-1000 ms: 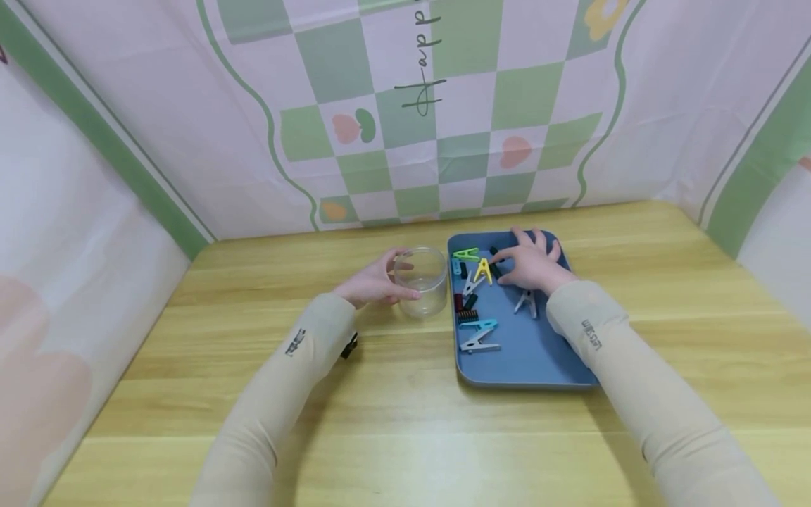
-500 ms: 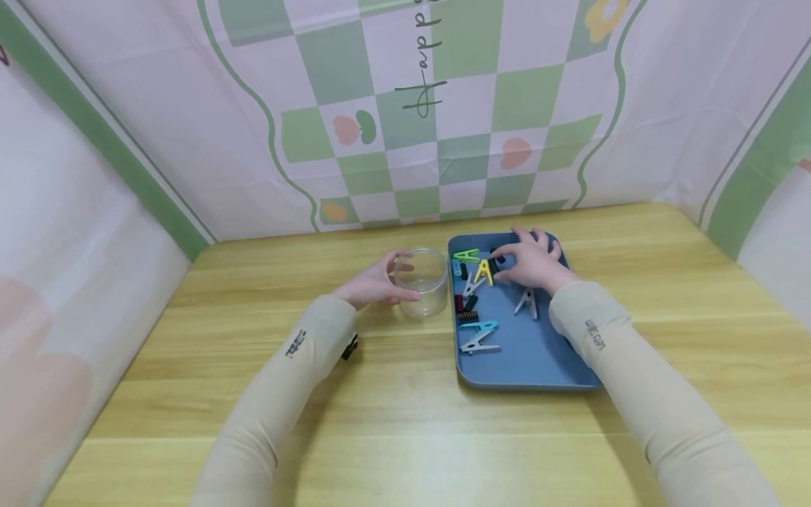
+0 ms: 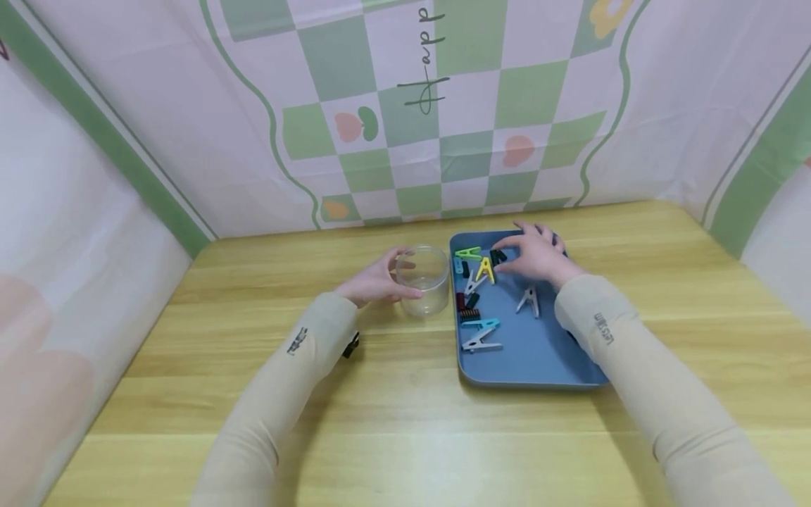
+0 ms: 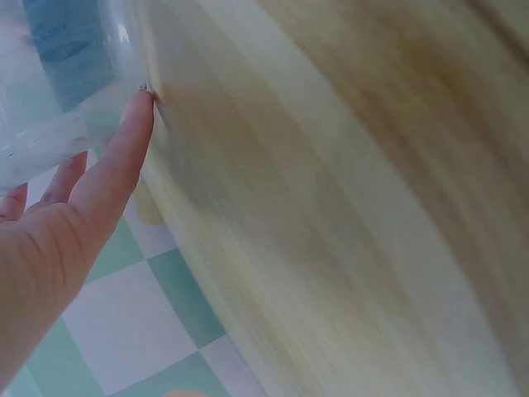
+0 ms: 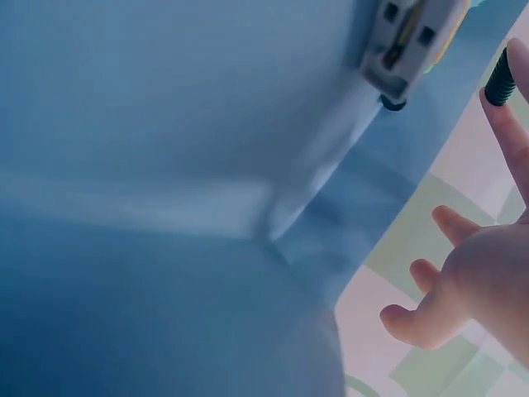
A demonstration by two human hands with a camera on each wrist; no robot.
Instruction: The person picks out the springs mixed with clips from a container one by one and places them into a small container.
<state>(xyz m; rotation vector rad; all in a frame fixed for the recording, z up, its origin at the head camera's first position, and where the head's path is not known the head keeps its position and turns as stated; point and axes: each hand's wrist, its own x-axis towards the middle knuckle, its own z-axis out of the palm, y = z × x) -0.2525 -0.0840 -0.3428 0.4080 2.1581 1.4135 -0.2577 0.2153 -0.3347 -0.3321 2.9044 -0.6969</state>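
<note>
My left hand [image 3: 374, 282] holds a clear round plastic jar [image 3: 434, 283], thumb on its near side and fingers round the back. The jar stands upright on the table, left of a blue tray [image 3: 526, 355]. Over the tray's back part, my right hand [image 3: 538, 256] pinches a small dark ribbed cylinder [image 5: 499, 81] between thumb and index finger, as the right wrist view shows. Its other fingers are spread apart. Below the pinch lie more dark pieces [image 3: 497, 257], beside a yellow clothespin [image 3: 485, 269]. A grey clothespin [image 3: 529, 301] lies near the right wrist.
Along the tray's left side lie a green clothespin [image 3: 468, 253], a blue clothespin [image 3: 481, 324], a pale grey clothespin [image 3: 480, 341], a dark red piece [image 3: 460, 301] and a brown ribbed piece [image 3: 470, 315]. Patterned cloth [image 3: 469, 158] hangs behind the wooden table [image 3: 393, 408].
My right hand has risen a little and shifted right, with the dark ribbed cylinder in its pinch. Dark pieces beneath it show more now. The left hand and jar stay put.
</note>
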